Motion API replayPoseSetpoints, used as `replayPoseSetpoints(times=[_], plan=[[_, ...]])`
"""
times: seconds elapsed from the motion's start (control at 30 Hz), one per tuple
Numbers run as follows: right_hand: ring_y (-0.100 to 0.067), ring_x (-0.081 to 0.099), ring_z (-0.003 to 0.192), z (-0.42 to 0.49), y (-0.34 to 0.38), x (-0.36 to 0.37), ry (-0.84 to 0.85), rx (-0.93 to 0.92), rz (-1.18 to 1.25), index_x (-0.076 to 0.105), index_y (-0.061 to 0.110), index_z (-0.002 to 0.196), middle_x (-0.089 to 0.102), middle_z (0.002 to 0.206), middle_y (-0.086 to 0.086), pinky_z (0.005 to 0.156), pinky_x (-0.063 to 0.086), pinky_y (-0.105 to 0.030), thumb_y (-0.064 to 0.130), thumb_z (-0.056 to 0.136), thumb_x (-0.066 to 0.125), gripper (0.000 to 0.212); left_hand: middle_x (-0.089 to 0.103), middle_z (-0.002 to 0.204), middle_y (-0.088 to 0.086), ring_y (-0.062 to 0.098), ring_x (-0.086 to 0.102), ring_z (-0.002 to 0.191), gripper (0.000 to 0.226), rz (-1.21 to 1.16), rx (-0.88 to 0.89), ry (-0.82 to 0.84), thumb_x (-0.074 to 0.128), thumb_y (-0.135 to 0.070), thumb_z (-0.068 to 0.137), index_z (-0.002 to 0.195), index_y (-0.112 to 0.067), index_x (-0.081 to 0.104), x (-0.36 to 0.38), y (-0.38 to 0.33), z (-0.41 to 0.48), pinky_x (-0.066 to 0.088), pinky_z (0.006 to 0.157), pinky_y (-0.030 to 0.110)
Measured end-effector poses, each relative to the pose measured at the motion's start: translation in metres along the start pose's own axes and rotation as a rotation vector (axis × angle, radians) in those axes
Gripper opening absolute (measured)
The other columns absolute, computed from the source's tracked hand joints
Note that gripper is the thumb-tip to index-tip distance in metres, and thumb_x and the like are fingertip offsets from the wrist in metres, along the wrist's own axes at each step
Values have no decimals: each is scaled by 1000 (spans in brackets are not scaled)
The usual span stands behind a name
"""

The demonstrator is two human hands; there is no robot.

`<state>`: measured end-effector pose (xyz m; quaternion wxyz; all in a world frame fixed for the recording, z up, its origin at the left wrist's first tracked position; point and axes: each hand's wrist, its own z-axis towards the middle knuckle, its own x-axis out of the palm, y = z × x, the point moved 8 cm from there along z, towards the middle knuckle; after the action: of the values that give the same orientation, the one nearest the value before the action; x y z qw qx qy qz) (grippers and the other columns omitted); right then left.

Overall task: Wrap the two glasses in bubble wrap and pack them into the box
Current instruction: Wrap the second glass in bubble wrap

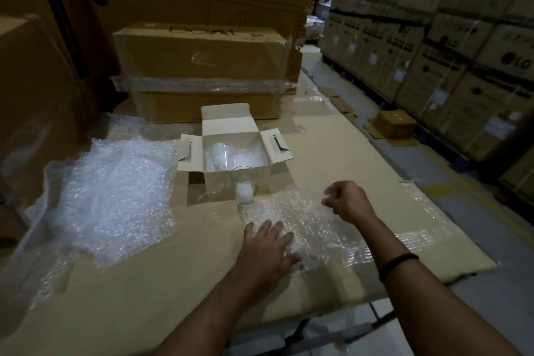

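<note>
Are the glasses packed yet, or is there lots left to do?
Partly done. A clear glass-like item already sits in the open white cardboard box, likely one glass. In hand: the left hand presses flat the small bubble wrap sheet. Left: the bare clear drinking glass standing before the box needs wrapping and packing.

Your work surface is a tan cardboard sheet (332,153). On it, an open white box (231,124) sits mid-way back, with a glass (244,191) upright just in front. A flat bubble wrap sheet (315,228) lies nearest you, a crumpled bubble wrap pile (115,196) to your left, and a film-banded brown carton (202,66) behind.
</note>
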<state>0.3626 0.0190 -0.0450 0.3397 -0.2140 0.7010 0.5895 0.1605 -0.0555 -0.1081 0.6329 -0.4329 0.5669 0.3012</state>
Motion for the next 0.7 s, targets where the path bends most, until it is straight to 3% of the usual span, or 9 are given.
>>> replayPoseSetpoints(times=[0.1,0.23,0.33,0.43,0.53,0.63,0.7], plan=[[-18,63,67,8,-8,-2,21,16,4,67,9,99,68,80,-7,62,50,-27,12,78,81,26,15,162,-2,23,13,150,62,-17,-28,-126,23,-63,95,150,-35,31,-10,-7,10,5,116,54],[-17,62,60,14,-16,0,87,31,71,66,4,109,67,82,-8,57,56,-25,-3,78,77,34,2,164,-3,19,-2,151,62,-42,-35,47,19,-62,98,154,-36,16,7,-10,16,-4,118,52],[-13,62,62,17,-8,-2,54,-31,13,68,2,110,68,85,-6,52,50,-17,-3,82,71,28,21,161,-2,21,15,149,59,-100,-70,-113,19,-58,98,148,-32,35,-3,-3,13,8,118,49],[-11,63,66,6,20,-3,-25,-176,-116,71,7,109,68,83,-1,64,49,-21,4,91,60,22,56,138,2,27,50,127,49,-135,-231,-400,36,-49,92,124,-26,64,-24,28,-3,33,106,48],[-9,63,69,-22,52,23,64,-306,-145,70,10,113,71,90,-3,65,50,-20,5,94,54,25,60,133,-3,23,50,124,46,-113,-336,-337,40,-50,86,115,-32,70,-17,55,-9,23,103,40],[-15,63,77,-41,67,60,171,-278,-122,70,13,114,72,101,-7,73,49,-21,8,94,52,27,58,135,-9,20,47,127,58,-102,-319,-281,25,-57,84,117,-36,69,-12,62,-9,18,98,37],[-24,68,87,-47,69,83,217,-236,-91,71,13,112,73,103,-10,84,54,-27,9,90,53,29,57,137,-11,20,45,129,56,-133,-335,-288,27,-55,86,119,-36,68,-11,65,-9,19,98,37]])
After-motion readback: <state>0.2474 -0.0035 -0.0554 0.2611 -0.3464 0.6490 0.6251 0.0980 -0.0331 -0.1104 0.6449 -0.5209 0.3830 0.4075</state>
